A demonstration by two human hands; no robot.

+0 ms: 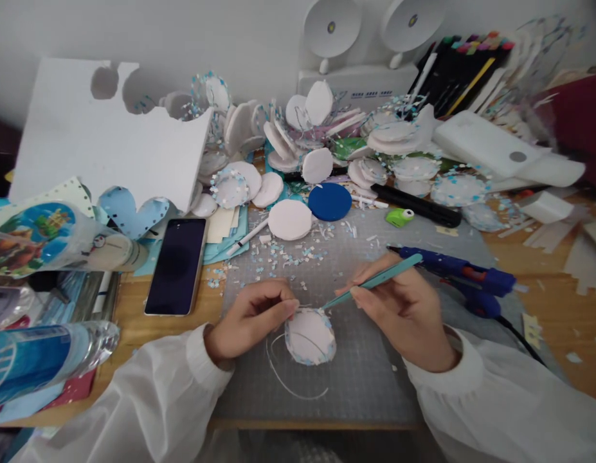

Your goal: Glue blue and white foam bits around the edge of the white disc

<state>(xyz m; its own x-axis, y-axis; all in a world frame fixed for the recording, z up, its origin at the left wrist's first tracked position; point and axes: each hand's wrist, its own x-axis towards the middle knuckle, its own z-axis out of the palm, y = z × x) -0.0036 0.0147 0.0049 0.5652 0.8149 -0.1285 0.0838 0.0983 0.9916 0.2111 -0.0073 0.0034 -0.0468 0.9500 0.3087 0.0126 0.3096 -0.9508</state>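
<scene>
A round white foam disc (310, 335), its rim trimmed with small blue and white bits, is at the front of the grey cutting mat (375, 379). At its upper left edge, my left hand (256, 315) pinches the rim between thumb and fingers. A thin pale wire (290, 390) curls across the disc and onto the mat; whether the left fingers grip it too is unclear. My right hand (404, 302) grips teal tweezers (387, 275), their tips at the disc's top edge. Loose blue and white bits (288, 256) are scattered beyond the hands.
Right of my right hand lies a blue glue gun (461, 270). Behind are a blue disc (330, 202), a black cutter (418, 206) and piled foam discs (317, 166). To the left are a phone (176, 267), a cup (76, 238), a bottle (42, 357) and a cut foam board (109, 141).
</scene>
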